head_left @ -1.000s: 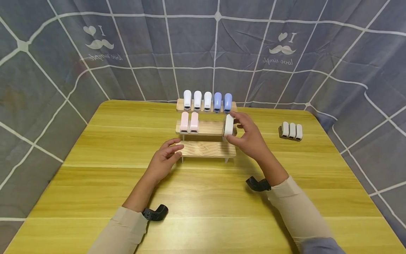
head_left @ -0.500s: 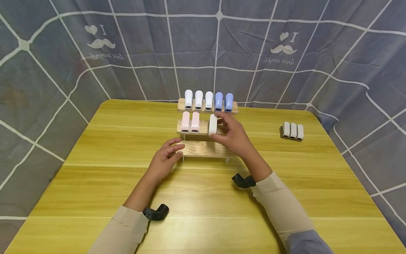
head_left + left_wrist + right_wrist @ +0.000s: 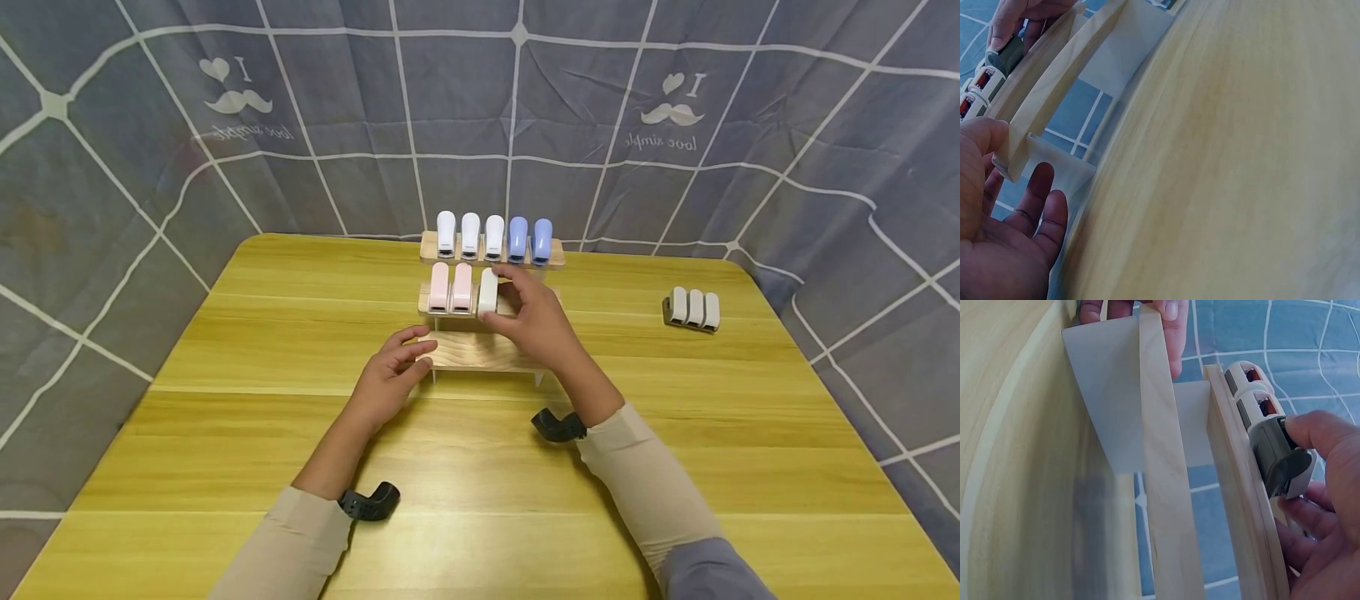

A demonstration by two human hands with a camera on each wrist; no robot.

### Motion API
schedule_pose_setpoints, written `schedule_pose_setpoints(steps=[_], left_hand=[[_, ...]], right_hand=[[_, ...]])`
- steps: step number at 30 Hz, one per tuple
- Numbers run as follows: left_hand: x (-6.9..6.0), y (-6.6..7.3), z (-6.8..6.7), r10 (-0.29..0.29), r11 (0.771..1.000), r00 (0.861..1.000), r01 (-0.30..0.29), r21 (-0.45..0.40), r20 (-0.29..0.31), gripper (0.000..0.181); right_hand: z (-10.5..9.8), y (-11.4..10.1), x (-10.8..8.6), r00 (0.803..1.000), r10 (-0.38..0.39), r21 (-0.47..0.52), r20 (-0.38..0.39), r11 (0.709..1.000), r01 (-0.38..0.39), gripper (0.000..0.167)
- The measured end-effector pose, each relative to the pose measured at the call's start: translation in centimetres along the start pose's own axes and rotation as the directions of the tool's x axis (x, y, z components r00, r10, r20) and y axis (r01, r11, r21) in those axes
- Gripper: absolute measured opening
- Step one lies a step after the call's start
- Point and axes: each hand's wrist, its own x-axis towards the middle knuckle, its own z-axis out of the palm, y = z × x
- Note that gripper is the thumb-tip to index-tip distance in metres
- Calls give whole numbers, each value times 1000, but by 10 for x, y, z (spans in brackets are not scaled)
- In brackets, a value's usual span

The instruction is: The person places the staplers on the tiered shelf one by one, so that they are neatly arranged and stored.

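Note:
My right hand (image 3: 538,323) pinches a white mini stapler (image 3: 487,290) with a dark grey base (image 3: 1275,453) between thumb and fingers. This stapler stands on the middle shelf (image 3: 424,307) of a stepped wooden stand, close to the right of two pink mini staplers (image 3: 462,285). At the left end of the lower shelf (image 3: 487,354), my left hand (image 3: 381,382) grips the board's end, thumb on one side and a finger behind. Its other fingers are loosely bent in the left wrist view. Three white mini staplers (image 3: 470,234) and two blue ones (image 3: 517,238) line the top shelf.
Three more white mini staplers (image 3: 695,308) stand in a row on the table at the right. The wooden table (image 3: 450,500) stretches in front of the stand. A grey-blue checked curtain (image 3: 457,100) hangs behind and at both sides.
My right hand has slid the white stapler leftward along the middle shelf, from its right end to beside the pink staplers. The left hand has stayed at the lower shelf's end.

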Motion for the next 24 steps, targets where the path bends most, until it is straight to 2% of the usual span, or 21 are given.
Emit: schedule_pose_setpoints(steps=[5, 12, 24], left_hand=[[-1, 5, 0, -2, 1000, 1000, 2, 1, -2, 31], [-1, 4, 0, 2, 1000, 1000, -2, 1, -3, 31], [-2, 5, 0, 3, 1000, 1000, -3, 10, -4, 31]], right_hand=[[1, -2, 0, 1000, 11, -53, -11, 999, -11, 59], [2, -2, -2, 999, 28, -83, -29, 996, -31, 59], [4, -4, -1, 1000, 9, -121, -16, 993, -11, 57]])
